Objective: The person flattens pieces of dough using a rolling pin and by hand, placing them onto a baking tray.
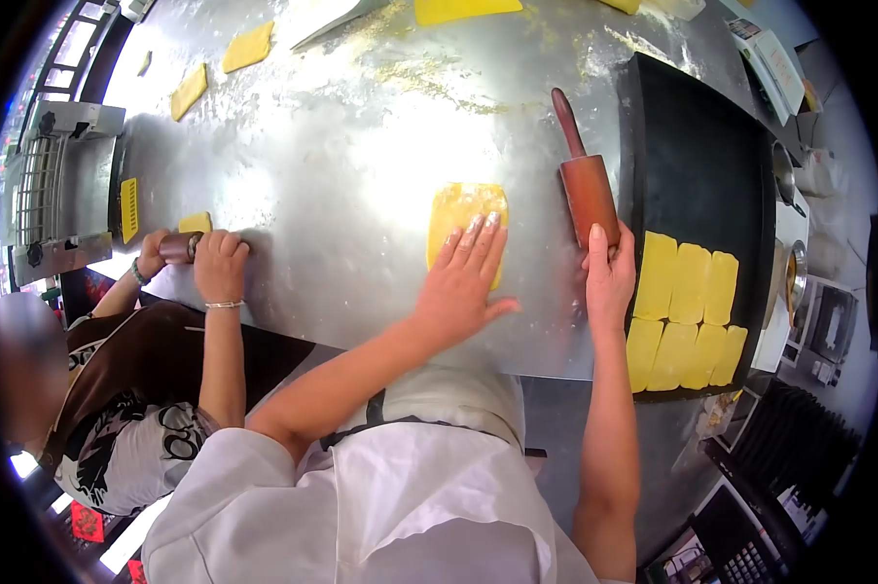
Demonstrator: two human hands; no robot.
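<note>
A flat, rounded piece of yellow dough (448, 206) lies on the metal table, dusted with flour. My left hand (466, 282) rests flat on it, fingers stretched out and thumb apart. To the right, my right hand (609, 274) is closed round the lower end of a reddish-brown wooden rolling pin (589, 195). The pin's other handle points away from me, and its barrel lies between the dough and the black tray. The lower handle is hidden in my fingers.
A black tray (706, 127) at the right holds several yellow dough sheets (692, 282). At the left a co-worker holds another rolling pin (177, 247) beside a small dough piece (196, 222). Two dough pieces (248, 48) lie at the upper left. A metal machine (64, 195) stands far left.
</note>
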